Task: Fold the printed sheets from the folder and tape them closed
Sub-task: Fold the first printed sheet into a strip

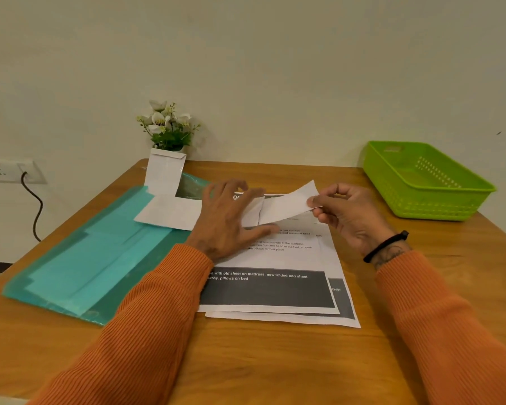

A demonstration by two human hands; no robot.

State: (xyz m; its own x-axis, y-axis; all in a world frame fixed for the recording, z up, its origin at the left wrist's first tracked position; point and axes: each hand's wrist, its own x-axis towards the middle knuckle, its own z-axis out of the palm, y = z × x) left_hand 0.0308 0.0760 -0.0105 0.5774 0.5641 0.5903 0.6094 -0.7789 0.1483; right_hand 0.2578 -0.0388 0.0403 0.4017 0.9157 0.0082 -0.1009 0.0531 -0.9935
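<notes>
- The right hand (pixel 341 213) is pinching the far corner of the top printed sheet (pixel 287 204) between thumb and forefinger and lifting it over toward the near edge.
- The left hand (pixel 227 217) is lying flat on the same sheet with fingers spread and straight, pinning it to the stack (pixel 275 290) on the desk (pixel 275 369).
- To fold it well, I would judge that the raised edge should be matched squarely to the sheet's sides before the flat hand slides along to press the crease; the stack beneath looks fanned, so the lower pages could shift.
- The paper is looking thin and limp, white with dark grey printed bands, curling softly where it is being lifted.
- The teal folder (pixel 94 258) is lying open just to the left, translucent and glossy plastic, with a white envelope (pixel 165 173) standing at its far end.
- A green perforated basket (pixel 427 182) is sitting at the far right corner; no tape is showing anywhere.
</notes>
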